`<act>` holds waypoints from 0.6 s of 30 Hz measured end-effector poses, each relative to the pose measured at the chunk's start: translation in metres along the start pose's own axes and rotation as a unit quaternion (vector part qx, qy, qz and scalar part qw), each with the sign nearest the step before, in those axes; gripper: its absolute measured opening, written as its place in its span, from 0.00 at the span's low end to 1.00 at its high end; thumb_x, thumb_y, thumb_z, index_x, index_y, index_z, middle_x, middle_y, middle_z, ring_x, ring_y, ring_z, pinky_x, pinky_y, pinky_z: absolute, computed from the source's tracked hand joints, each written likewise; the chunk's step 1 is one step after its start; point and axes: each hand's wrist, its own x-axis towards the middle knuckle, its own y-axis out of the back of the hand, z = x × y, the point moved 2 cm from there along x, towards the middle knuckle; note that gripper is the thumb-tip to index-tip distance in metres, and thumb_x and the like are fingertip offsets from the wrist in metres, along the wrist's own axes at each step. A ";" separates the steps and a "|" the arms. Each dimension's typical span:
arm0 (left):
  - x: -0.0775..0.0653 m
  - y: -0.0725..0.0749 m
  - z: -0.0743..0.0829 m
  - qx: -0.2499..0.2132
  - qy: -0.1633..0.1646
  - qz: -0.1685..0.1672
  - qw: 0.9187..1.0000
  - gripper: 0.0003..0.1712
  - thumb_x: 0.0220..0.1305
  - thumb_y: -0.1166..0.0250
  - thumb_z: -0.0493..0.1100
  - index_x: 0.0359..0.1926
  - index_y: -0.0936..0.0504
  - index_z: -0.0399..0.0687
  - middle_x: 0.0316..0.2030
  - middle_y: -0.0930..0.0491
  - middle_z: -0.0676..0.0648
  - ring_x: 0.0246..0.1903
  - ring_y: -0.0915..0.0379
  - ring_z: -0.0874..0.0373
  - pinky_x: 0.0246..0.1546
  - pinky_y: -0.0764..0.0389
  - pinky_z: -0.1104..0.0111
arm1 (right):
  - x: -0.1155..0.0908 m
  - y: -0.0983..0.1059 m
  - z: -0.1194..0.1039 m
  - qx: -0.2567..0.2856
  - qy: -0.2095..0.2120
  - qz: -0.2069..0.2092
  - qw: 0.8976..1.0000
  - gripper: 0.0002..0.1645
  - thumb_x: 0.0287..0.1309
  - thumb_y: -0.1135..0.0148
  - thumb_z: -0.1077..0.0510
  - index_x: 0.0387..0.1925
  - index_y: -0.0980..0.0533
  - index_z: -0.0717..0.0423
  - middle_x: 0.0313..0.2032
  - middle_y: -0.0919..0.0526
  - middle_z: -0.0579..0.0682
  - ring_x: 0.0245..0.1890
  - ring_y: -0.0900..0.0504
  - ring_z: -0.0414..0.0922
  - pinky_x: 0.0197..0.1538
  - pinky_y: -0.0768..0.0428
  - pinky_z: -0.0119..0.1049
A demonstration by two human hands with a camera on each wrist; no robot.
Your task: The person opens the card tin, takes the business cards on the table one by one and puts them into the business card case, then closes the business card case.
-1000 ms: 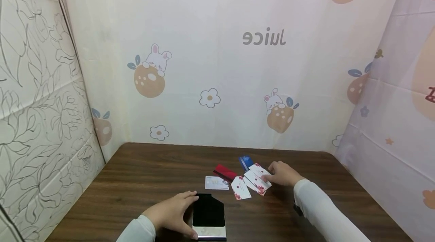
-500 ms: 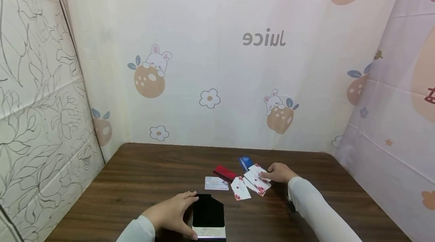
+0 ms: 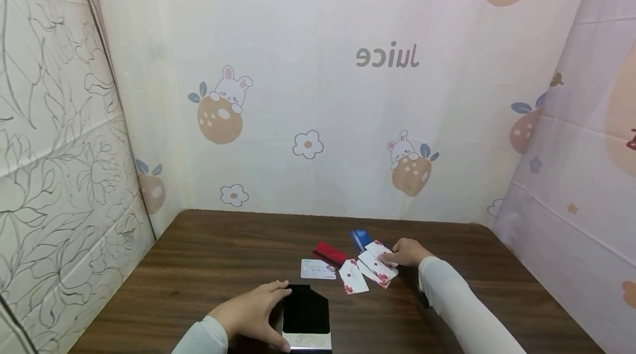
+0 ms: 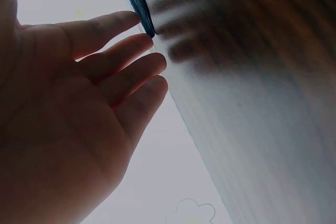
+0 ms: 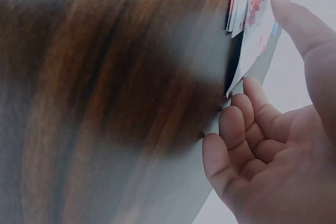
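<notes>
My left hand [image 3: 253, 312] lies beside a black card case [image 3: 306, 310] with a silvery front strip, its fingertips and thumb tip along the left side. The left wrist view shows those fingers nearly straight, reaching the case's dark edge [image 4: 137, 3]. Farther off, my right hand [image 3: 408, 252] pinches the right end of a white card with red floral print [image 3: 377, 246]. In the right wrist view the thumb is on top of that card [image 5: 256, 40], its near edge raised off the table, with fingers curled at the edge. Similar white cards [image 3: 375, 267] overlap beside it.
Another floral card [image 3: 353, 278] lies left of the pile. A pale card with gold lettering [image 3: 318, 269], a red card [image 3: 330, 253] and a blue card [image 3: 360, 239] lie around it on the brown wooden table [image 3: 223, 249]. Patterned cloth walls [image 3: 308, 94] enclose the table.
My right hand has shifted slightly left, its thumb farther onto the white card, and the forearm has moved left too. The left hand and card case hold still.
</notes>
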 end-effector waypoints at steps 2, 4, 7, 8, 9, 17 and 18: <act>0.000 -0.001 0.000 0.000 0.001 -0.001 1.000 0.57 0.47 0.23 0.67 0.70 0.31 0.38 0.72 0.37 0.40 0.70 0.41 0.43 0.64 0.31 0.53 | 0.001 -0.001 0.001 0.006 -0.006 0.000 1.000 0.29 0.57 0.30 0.40 0.13 0.24 0.54 0.13 0.34 0.45 0.18 0.34 0.42 0.25 0.35 0.33; -0.001 -0.001 0.000 0.001 0.004 -0.001 1.000 0.57 0.47 0.23 0.67 0.70 0.31 0.39 0.72 0.37 0.40 0.70 0.41 0.43 0.63 0.30 0.53 | 0.001 -0.001 0.000 0.010 -0.007 -0.003 1.000 0.27 0.57 0.29 0.42 0.14 0.22 0.55 0.13 0.33 0.45 0.18 0.33 0.42 0.25 0.34 0.33; -0.001 0.000 0.000 0.006 0.007 0.002 1.000 0.57 0.46 0.22 0.67 0.70 0.31 0.39 0.72 0.37 0.40 0.69 0.40 0.43 0.63 0.30 0.53 | 0.001 0.003 -0.003 0.015 -0.015 -0.012 1.000 0.26 0.57 0.29 0.43 0.14 0.21 0.56 0.12 0.32 0.45 0.18 0.32 0.43 0.26 0.33 0.33; -0.001 0.000 0.000 0.007 0.007 0.003 1.000 0.57 0.46 0.22 0.67 0.70 0.31 0.39 0.72 0.37 0.40 0.69 0.40 0.43 0.63 0.30 0.53 | 0.002 0.004 -0.004 0.016 -0.017 -0.015 1.000 0.26 0.57 0.28 0.43 0.14 0.21 0.56 0.12 0.32 0.45 0.18 0.32 0.43 0.26 0.33 0.33; -0.001 0.001 0.001 0.008 0.006 0.004 1.000 0.58 0.46 0.22 0.67 0.70 0.31 0.38 0.72 0.37 0.40 0.69 0.40 0.43 0.64 0.30 0.53 | 0.002 0.005 -0.005 0.016 -0.020 -0.017 1.000 0.26 0.57 0.28 0.43 0.14 0.21 0.56 0.13 0.32 0.45 0.19 0.32 0.43 0.26 0.33 0.34; 0.000 0.001 0.002 0.003 0.004 0.002 1.000 0.58 0.46 0.23 0.67 0.70 0.31 0.38 0.72 0.38 0.40 0.70 0.42 0.43 0.64 0.32 0.53 | 0.003 0.006 -0.005 0.022 -0.027 -0.021 0.999 0.26 0.57 0.28 0.43 0.14 0.22 0.57 0.12 0.32 0.45 0.18 0.33 0.42 0.26 0.33 0.33; 0.000 0.000 0.002 0.002 0.005 0.002 1.000 0.58 0.46 0.23 0.67 0.70 0.31 0.38 0.72 0.38 0.40 0.70 0.42 0.43 0.64 0.32 0.53 | 0.003 0.005 -0.004 0.024 -0.026 -0.019 0.999 0.26 0.57 0.28 0.43 0.14 0.22 0.56 0.12 0.32 0.45 0.18 0.33 0.42 0.25 0.33 0.33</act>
